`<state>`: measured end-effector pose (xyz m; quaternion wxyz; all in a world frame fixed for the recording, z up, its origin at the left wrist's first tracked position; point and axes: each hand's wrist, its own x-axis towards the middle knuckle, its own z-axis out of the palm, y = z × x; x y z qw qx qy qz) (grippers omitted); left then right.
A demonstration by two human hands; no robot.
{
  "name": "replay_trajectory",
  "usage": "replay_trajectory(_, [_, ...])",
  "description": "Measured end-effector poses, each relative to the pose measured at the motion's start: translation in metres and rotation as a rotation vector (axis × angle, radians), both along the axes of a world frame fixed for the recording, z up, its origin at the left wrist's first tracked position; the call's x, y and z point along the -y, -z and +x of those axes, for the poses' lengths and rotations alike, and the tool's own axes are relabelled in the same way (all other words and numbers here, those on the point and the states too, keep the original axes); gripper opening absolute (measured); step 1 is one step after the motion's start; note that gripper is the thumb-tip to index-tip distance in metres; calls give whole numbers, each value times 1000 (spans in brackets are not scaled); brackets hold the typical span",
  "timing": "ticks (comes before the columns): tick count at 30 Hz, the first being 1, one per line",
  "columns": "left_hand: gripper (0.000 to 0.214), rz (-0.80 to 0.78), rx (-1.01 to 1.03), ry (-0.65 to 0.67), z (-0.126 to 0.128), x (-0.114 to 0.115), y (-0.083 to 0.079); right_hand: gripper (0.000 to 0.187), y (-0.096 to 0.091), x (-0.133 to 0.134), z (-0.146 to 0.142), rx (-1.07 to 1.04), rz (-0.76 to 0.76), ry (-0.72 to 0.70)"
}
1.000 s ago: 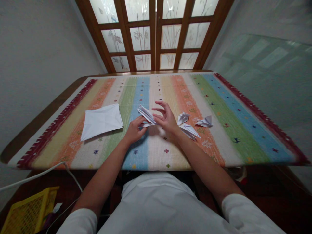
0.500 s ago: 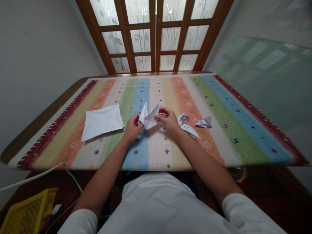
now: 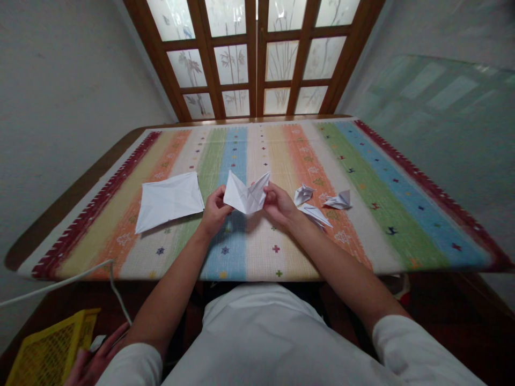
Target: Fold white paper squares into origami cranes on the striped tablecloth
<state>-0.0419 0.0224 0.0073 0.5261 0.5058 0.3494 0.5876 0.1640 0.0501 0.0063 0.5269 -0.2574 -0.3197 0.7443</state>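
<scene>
Opened wider since a moment ago, our folded paper (image 3: 245, 194) now spreads into a two-pointed shape, held up over the striped tabletop (image 3: 257, 262). Our left hand (image 3: 215, 212) and our right hand (image 3: 279, 206) grip its two sides. A flat white sheet (image 3: 169, 201) lies left of us, three folded paper pieces (image 3: 338, 201) right.

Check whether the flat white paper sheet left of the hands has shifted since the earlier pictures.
No: the flat white paper sheet lies across the same orange and green stripes of the tablecloth as before.
</scene>
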Motion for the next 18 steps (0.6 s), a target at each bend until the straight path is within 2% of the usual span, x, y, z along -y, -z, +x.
replay_trajectory(3, [48,-32,97,17,0,-2,0,27,0,2,-4,-41,-30,2])
replay_trajectory(11, [57,-56,285,92,-2,-1,-12,28,3,0,-3,-53,-47,-1])
replay_trajectory(18, [52,-243,291,241,2,5,-14,33,7,-1,-2,47,6,40])
